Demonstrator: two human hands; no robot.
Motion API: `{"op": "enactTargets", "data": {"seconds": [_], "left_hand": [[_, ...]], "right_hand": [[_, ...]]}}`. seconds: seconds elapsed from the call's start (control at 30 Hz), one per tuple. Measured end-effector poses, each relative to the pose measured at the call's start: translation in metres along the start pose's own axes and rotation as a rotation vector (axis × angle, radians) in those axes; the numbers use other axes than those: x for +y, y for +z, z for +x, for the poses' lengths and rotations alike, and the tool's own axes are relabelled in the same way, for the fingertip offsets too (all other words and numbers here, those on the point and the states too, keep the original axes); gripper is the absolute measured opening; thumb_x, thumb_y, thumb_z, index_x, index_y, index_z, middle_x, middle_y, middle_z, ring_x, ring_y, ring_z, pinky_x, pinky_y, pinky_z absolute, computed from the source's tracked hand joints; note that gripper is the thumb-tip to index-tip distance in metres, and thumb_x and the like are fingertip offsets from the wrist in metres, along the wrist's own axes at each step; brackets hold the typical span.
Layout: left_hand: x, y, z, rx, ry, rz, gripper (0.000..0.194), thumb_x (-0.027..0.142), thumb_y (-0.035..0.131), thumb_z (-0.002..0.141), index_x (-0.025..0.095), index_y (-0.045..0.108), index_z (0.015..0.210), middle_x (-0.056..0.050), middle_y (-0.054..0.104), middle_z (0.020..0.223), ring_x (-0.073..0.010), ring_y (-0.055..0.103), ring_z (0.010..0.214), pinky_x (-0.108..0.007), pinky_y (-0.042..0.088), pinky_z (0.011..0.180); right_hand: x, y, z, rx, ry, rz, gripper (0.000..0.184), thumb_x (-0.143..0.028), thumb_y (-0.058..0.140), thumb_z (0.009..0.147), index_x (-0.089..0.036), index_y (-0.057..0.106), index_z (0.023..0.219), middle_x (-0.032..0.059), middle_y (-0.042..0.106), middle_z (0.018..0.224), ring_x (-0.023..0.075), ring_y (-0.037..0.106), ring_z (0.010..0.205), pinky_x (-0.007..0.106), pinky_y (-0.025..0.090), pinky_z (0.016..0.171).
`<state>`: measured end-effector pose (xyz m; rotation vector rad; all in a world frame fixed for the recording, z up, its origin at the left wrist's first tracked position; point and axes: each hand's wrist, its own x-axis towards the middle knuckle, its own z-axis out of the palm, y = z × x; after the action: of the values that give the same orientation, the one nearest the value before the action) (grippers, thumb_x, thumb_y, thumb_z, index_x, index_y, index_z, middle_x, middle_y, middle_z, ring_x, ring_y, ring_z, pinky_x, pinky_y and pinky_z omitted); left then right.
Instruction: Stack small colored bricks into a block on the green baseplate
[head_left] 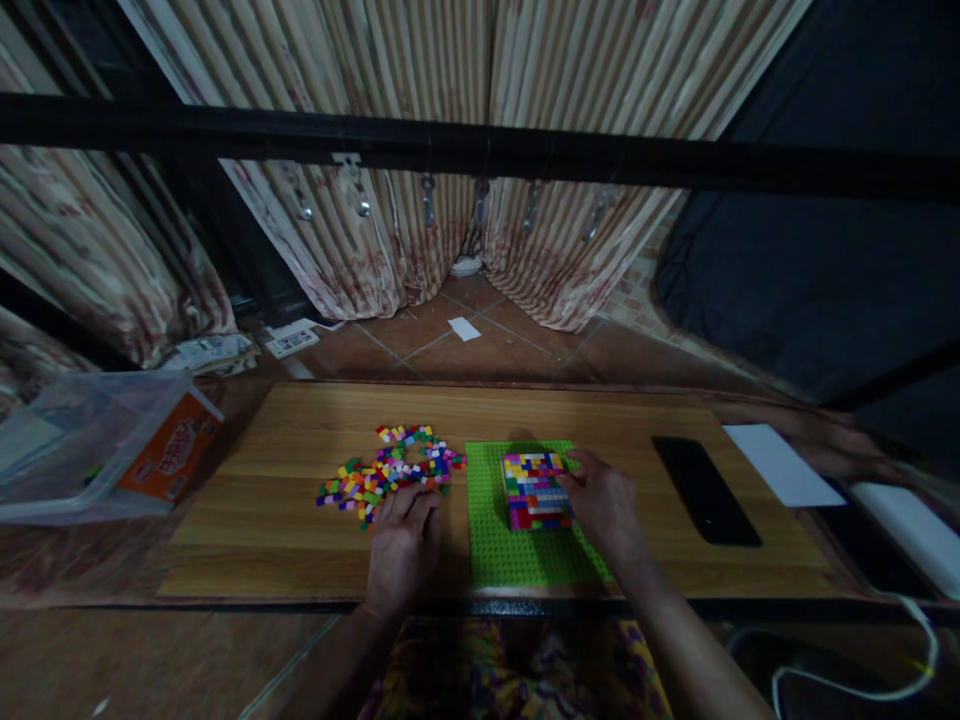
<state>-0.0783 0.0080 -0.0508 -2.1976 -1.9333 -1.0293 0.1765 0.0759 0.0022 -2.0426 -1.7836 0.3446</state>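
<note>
On the bright green studded plastic baseplate (487,560) sits a multicoloured boxy block of small plastic bricks (534,495), set toward the far half. Right hand (576,474) comes in from the plate's right, fingers narrowed at the block's right edge; it's pretty dim, so I can't tell if there's a brick pinched in there. Left hand (409,510) is curled low over the near edge of the loose mixed-colour bricks (375,478), left of the plate, and I can't say whether it's holding one.

What could go wrong: pushing sideways on that block edge might pop bricks off or knock a row crooked. A careless left-hand sweep could scatter the pile, since some bricks lie right by the plate's left edge.

Count: two hands, one plate, one block, one flat black phone-like slab (706,490) right of the plate, one clear plastic box (52,515) far left of it. Loose bricks? Too many, too blurry.
</note>
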Motion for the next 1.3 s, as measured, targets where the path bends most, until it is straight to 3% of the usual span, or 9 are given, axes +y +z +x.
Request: {"op": "enactTargets", "data": {"seconds": [0.2,0.33,0.43,0.5,0.6,0.73,1.07,1.3], "left_hand": [[0.004,-0.003,0.0,-0.003,-0.02,-0.017,0.014,0.017,0.051,0.088,0.02,0.065,0.09,-0.007,0.065,0.1,-0.0221,0.059,0.091,-0.038,0.047,0.081],[0.006,-0.005,0.0,-0.025,-0.042,-0.022,0.014,0.015,0.052,0.087,0.021,0.065,0.09,-0.006,0.065,0.099,-0.0216,0.058,0.09,-0.037,0.047,0.081],[0.008,-0.006,0.001,-0.025,-0.043,-0.032,0.014,0.014,0.052,0.086,0.021,0.065,0.09,-0.007,0.064,0.099,-0.0213,0.058,0.09,-0.037,0.047,0.081],[0.009,-0.007,0.0,-0.024,-0.042,-0.035,0.014,0.014,0.052,0.086,0.02,0.064,0.089,-0.007,0.064,0.1,-0.0214,0.057,0.091,-0.037,0.047,0.081],[0.009,-0.007,-0.001,-0.042,-0.043,-0.043,0.014,0.014,0.051,0.087,0.02,0.064,0.089,-0.007,0.063,0.098,-0.0214,0.057,0.09,-0.037,0.046,0.08],[0.008,-0.007,-0.002,-0.073,-0.064,-0.064,0.013,0.018,0.05,0.089,0.019,0.063,0.091,-0.007,0.062,0.099,-0.0218,0.055,0.092,-0.038,0.045,0.082],[0.008,-0.009,-0.001,-0.094,-0.075,-0.083,0.012,0.019,0.05,0.09,0.02,0.063,0.092,-0.007,0.062,0.101,-0.0216,0.054,0.093,-0.038,0.044,0.083],[0.007,-0.007,-0.001,-0.071,-0.065,-0.067,0.014,0.017,0.049,0.09,0.019,0.062,0.091,-0.007,0.062,0.1,-0.0215,0.055,0.092,-0.037,0.045,0.082]], "right_hand": [[0.014,0.009,-0.018,0.138,-0.07,0.097,0.044,-0.041,0.056,0.084,-0.013,0.06,0.117,0.0103,0.075,0.085,0.0269,0.07,0.078,0.032,0.047,0.064],[-0.012,0.013,-0.03,0.242,-0.271,0.169,0.035,-0.039,0.046,0.09,-0.014,0.066,0.106,0.013,0.073,0.098,0.0254,0.067,0.089,0.036,0.049,0.078],[-0.051,0.02,-0.029,0.064,-0.5,0.13,0.028,-0.024,0.043,0.091,-0.019,0.068,0.103,0.0087,0.071,0.101,0.0212,0.064,0.094,0.034,0.047,0.086],[-0.077,0.028,-0.024,-0.056,-0.57,0.024,0.026,-0.017,0.048,0.088,-0.02,0.068,0.105,0.0083,0.071,0.103,0.0214,0.063,0.096,0.032,0.047,0.085],[-0.104,0.04,-0.014,-0.181,-0.544,-0.177,0.027,-0.013,0.054,0.082,-0.017,0.067,0.105,0.0117,0.07,0.106,0.0237,0.063,0.098,0.032,0.046,0.083],[-0.115,0.054,-0.003,-0.253,-0.474,-0.287,0.023,-0.013,0.054,0.082,-0.012,0.069,0.099,0.0171,0.072,0.092,0.0272,0.068,0.084,0.033,0.048,0.071],[-0.106,0.064,-0.001,-0.281,-0.507,-0.211,0.024,-0.009,0.051,0.081,-0.018,0.071,0.092,0.0095,0.072,0.09,0.0197,0.067,0.083,0.027,0.045,0.075],[-0.101,0.043,-0.016,-0.235,-0.524,-0.046,0.02,-0.013,0.051,0.087,-0.02,0.07,0.087,0.0059,0.069,0.091,0.0183,0.064,0.086,0.025,0.044,0.077]]}}
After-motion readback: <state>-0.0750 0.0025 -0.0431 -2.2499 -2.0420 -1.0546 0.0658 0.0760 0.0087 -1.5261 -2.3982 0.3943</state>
